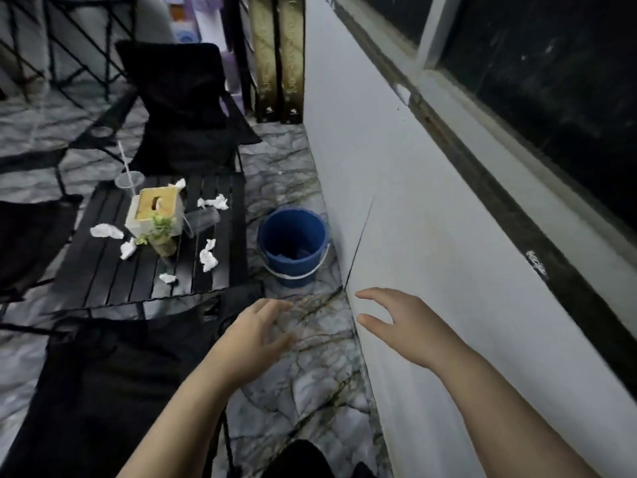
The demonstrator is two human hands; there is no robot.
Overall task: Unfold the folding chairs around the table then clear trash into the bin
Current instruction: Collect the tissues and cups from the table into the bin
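Closest in: two bare forearms stretched forward above the marbled floor (310, 391). Just left of them, near folding chair (113, 374): black fabric, spread open, right beside the near edge of the low table (103, 281). Far folding chair (186, 108) open too, at the table's far end. Third chair (31, 236), partly cut off, at its left side. Black slatted tabletop strewn with crumpled white tissues (208, 258) around a tissue box (155, 208) and a small potted plant (160, 232). Upright cup (129, 182), clear, with a straw; tipped cup (201, 220), clear, lying on its side. Blue bucket (293, 267) on the floor between table and white wall (413, 236), near both. Narrow strip of bare floor from the bucket back toward the camera. Left hand (258, 336) and right hand (396, 322) apart, fingers loose and spread, holding nothing; right hand seen against the wall.
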